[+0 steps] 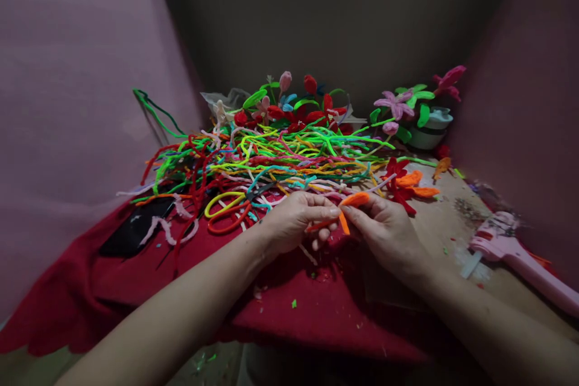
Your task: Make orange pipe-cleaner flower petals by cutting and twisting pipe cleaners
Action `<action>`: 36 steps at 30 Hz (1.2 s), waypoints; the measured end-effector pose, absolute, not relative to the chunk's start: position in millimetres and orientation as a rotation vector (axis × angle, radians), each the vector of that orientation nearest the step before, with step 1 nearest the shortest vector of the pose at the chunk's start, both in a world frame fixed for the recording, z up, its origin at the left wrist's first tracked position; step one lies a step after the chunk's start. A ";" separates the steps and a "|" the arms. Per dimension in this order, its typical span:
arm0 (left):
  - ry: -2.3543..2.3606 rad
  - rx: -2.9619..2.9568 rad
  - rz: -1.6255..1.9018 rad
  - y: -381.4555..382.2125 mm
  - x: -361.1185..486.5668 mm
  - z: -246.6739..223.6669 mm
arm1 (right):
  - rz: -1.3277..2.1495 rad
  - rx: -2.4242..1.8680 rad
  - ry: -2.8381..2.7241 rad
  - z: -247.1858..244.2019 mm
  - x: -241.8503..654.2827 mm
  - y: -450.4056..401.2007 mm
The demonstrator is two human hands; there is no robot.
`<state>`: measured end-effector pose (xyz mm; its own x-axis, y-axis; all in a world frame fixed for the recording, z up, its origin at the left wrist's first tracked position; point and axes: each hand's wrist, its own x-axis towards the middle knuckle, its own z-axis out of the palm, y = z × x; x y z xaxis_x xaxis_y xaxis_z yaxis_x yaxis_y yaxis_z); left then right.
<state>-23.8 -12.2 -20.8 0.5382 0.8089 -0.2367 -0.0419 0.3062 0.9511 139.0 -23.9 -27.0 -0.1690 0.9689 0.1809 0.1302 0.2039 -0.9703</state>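
Observation:
An orange fuzzy pipe-cleaner piece [354, 199], bent into a loop with a short tail pointing down, is held between both hands above the red cloth. My left hand [304, 217] pinches its left end between thumb and fingers. My right hand [384, 226] grips the loop from the right, thumb on its lower side. The fingertips of both hands nearly meet. Just behind my right hand lie a red fuzzy flower [398, 184] and orange petal shapes [411, 180].
Many coloured pipe cleaners [289, 157] are heaped behind the hands, with scissors [226, 208] at the front. Finished flowers stand behind. A dark phone-like slab [131, 232] lies left. A pink glue gun [511, 247] rests on cardboard [446, 223] at right, near a potted flower [427, 132].

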 end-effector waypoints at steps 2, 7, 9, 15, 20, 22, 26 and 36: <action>0.855 1.158 0.682 -13.5 -22.7 -20.8 | 0.973 -1.106 -1.602 -27.5 139.6 -25.3; 1.237 1.905 0.839 -24.3 -14.3 -19.7 | 0.868 -1.133 -1.645 -20.9 136.7 -29.1; 1.350 2.436 0.878 -29.0 -12.3 -21.7 | 0.957 -1.149 -1.569 -19.5 134.7 -28.8; 1.084 3.139 0.773 -33.8 -17.5 -24.2 | 1.830 -1.012 -1.062 -26.0 134.9 -19.7; 1.058 2.349 1.121 -20.5 -27.3 -16.8 | 1.838 -0.895 -1.040 -23.5 142.2 -14.6; 0.995 1.802 1.139 -12.9 -30.0 -16.1 | 1.801 -0.873 -1.077 -21.4 144.7 -14.8; 0.814 1.103 0.819 -3.9 -31.4 -21.9 | 1.713 -0.847 -1.195 -19.5 146.1 -18.6; 0.513 0.829 0.439 -20.5 -26.4 -14.8 | 1.428 -0.924 -1.441 -22.5 142.9 -26.2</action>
